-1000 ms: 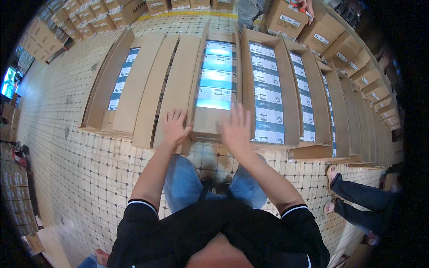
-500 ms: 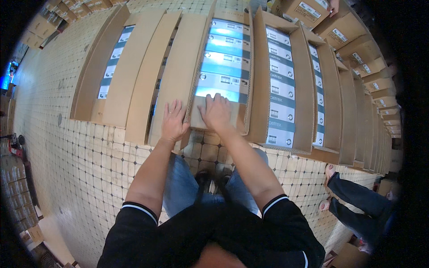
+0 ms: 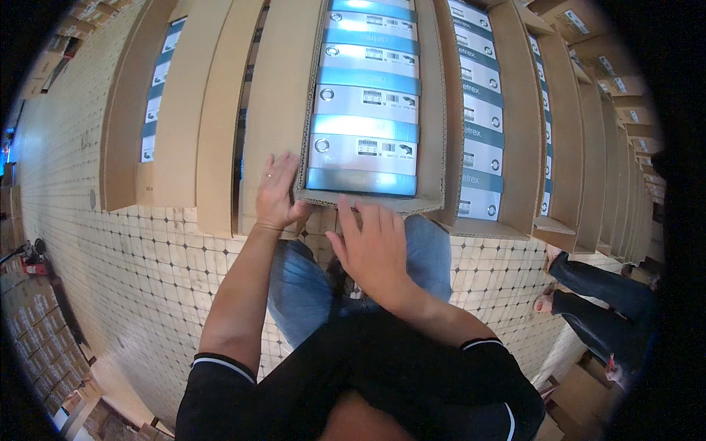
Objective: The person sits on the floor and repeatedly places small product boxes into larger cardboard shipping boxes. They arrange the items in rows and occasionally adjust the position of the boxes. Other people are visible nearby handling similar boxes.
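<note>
My left hand (image 3: pixel 278 192) lies flat, steadying the long open cardboard carton (image 3: pixel 430 110) at frame centre; my right hand (image 3: pixel 373 248), fingers spread, holds nothing, bracing its near edge.

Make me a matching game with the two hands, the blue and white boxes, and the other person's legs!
Things:
1. left hand
2. right hand
3. blue and white boxes
4. another person's legs

Places:
A. packed in a row inside the open carton
B. at the carton's near end
C. far right, on the tiled floor
D. flat on the carton's left flap

Pairs: 1-D, 2-B, 3-A, 4-C
</note>
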`<state>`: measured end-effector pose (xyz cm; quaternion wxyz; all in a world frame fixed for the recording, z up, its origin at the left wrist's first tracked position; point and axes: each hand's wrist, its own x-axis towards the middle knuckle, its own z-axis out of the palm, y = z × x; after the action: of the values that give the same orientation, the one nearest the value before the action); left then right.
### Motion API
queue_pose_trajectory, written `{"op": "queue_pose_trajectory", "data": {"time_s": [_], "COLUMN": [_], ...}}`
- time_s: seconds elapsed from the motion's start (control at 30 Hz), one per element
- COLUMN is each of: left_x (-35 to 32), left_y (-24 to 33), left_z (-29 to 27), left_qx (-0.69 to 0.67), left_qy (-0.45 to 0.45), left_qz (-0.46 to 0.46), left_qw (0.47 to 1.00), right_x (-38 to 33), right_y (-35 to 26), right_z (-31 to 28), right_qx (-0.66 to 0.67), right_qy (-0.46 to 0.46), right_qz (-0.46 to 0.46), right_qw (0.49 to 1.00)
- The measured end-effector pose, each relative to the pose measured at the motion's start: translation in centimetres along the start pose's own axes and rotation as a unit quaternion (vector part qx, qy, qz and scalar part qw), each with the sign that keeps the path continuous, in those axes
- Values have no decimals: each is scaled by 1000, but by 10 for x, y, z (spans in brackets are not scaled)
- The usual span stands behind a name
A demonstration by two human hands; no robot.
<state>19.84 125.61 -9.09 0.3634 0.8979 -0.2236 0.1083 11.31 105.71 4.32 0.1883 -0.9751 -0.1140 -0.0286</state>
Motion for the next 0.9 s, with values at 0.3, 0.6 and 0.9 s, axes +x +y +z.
{"op": "queue_pose_trajectory", "data": {"time_s": [0.3, 0.6, 0.9], "left_x": [2, 5, 5], "left_y": [-1, 3, 5], "left_z": [-1, -5, -5], "left_qx": [16, 20, 23], "left_qy": [-13, -32, -37], "left_qz": [6, -1, -21], "left_qw": [1000, 999, 999], "right_x": [-3, 0, 4], "right_y": [1, 0, 3], "right_z": [8, 7, 5], "right_qx": [-18, -5, 3], "right_qy": [26, 29, 22], "right_qz": [-8, 1, -2], "right_qw": [999, 1000, 1000]}}
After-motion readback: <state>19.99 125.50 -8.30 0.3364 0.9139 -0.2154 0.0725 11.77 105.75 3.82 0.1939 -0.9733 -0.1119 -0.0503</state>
